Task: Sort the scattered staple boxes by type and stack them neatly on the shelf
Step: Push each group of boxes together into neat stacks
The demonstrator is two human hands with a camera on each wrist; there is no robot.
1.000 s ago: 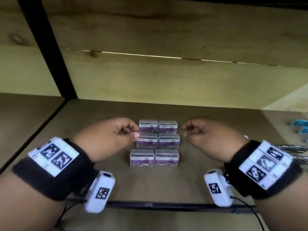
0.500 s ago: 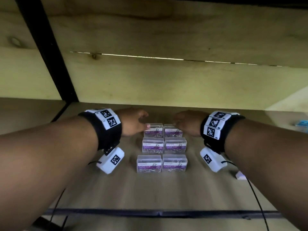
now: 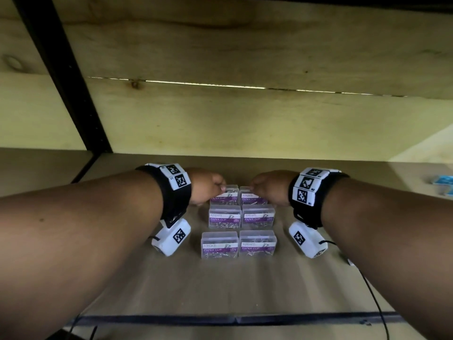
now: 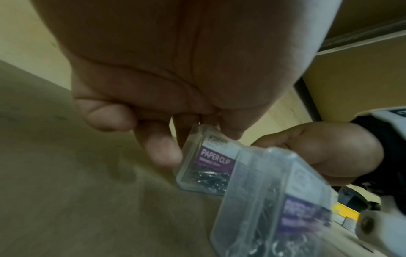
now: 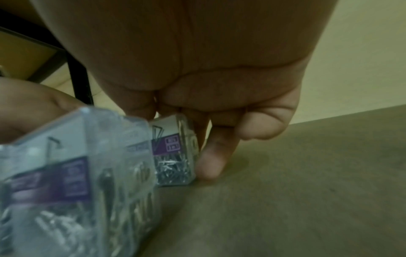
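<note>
Six clear boxes with purple PAPER CLIP labels stand in a two-by-three block on the wooden shelf [image 3: 235, 285]. My left hand [image 3: 208, 187] pinches the back left box [image 3: 226, 195] between thumb and fingers; the left wrist view shows the same hand [image 4: 195, 137] and box [image 4: 208, 160]. On the other side, my right hand [image 3: 267, 190] grips the back right box [image 3: 251, 198], fingers curled at its outer side [image 5: 175, 153]. The middle pair [image 3: 225, 217] and the front pair [image 3: 220, 245] stand untouched. Both held boxes rest on the shelf.
A black upright post [image 3: 63, 77] stands at the back left. The wooden back wall lies just behind the boxes. Blue boxes [image 3: 443, 182] lie at the far right. A black rail [image 3: 235, 320] runs along the shelf's front edge. A small white object [image 3: 350, 262] lies under my right forearm.
Both arms have reached deeper into the shelf, from beside the middle row to the back row. Each hand has taken hold of a back box.
</note>
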